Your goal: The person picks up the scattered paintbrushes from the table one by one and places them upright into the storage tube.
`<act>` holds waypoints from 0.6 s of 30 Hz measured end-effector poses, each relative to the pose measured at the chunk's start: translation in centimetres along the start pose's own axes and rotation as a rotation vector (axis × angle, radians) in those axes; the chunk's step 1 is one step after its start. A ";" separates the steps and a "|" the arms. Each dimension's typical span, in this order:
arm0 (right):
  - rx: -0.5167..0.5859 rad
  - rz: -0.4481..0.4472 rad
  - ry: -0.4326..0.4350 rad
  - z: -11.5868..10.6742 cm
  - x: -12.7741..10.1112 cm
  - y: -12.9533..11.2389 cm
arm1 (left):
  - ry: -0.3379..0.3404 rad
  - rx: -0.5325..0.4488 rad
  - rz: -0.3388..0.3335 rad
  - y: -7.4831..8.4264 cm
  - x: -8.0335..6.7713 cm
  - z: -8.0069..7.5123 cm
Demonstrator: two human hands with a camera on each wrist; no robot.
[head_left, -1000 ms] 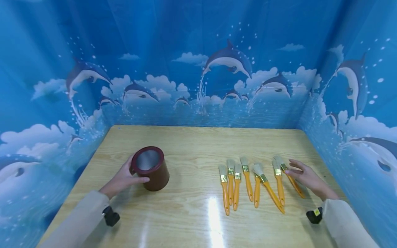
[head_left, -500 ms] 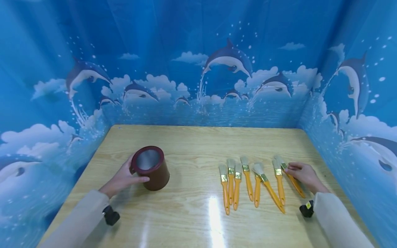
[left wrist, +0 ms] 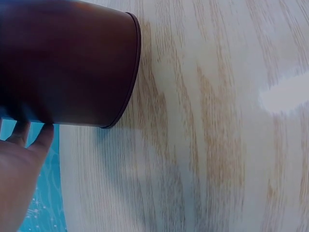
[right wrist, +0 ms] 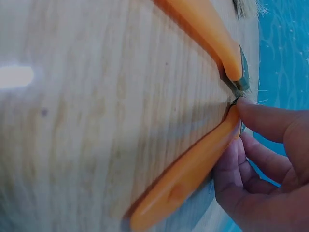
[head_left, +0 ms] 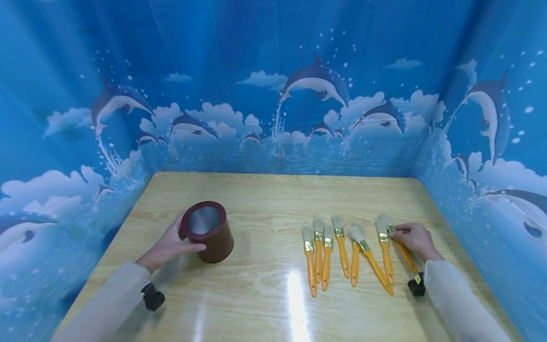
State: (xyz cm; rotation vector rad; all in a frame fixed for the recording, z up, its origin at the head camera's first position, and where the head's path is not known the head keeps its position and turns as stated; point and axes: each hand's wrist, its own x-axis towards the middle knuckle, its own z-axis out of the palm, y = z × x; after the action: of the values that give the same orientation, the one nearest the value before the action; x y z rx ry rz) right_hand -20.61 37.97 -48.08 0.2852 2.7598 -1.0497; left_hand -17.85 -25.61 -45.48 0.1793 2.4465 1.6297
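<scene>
On the left of the table stands a dark reddish-brown cylindrical pot point(head_left: 219, 246), its mouth tilted toward the head camera. My left hand point(head_left: 170, 246) holds it from the left side, thumb in front, the other fingers mostly hidden behind. In the left wrist view, fingertips of that hand point(left wrist: 21, 166) touch the pot's wall point(left wrist: 72, 63). At the far right, my right hand point(head_left: 416, 240) pinches the rightmost paintbrush point(head_left: 408, 259) near its metal ferrule. The right wrist view has this brush's orange handle point(right wrist: 186, 179) lying close to the table, with thumb and fingers around its upper end.
Several more orange-handled paintbrushes lie left of my right hand; one brush point(head_left: 386, 261) is close beside the pinched one, and a slanted brush point(head_left: 376, 270) overlaps its neighbour. Blue dolphin-print curtain point(head_left: 273, 85) encloses the wooden table's point(head_left: 265, 199) back and sides.
My right hand has moved slightly left and its fingers have closed onto the rightmost paintbrush. The left hand and the pot have stayed in place.
</scene>
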 end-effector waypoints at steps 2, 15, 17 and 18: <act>-0.006 0.004 0.000 -0.1 0.1 0.0 | 0.003 -0.006 0.006 0.0 0.1 0.0; 0.003 -0.027 -0.049 -0.9 -0.6 0.4 | 0.004 0.034 0.029 0.1 0.1 -0.1; 0.006 -0.024 -0.021 -1.0 -0.6 0.5 | 0.007 0.038 0.024 0.2 0.0 -0.1; 0.004 -0.020 -0.002 -1.1 -0.6 0.6 | 0.007 0.036 0.022 0.2 0.0 -0.2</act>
State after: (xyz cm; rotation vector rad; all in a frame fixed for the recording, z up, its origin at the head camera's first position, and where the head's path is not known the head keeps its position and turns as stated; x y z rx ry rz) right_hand -20.02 39.04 -47.55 0.2571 2.7653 -1.0594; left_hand -17.90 -25.68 -45.24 0.2068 2.4890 1.5993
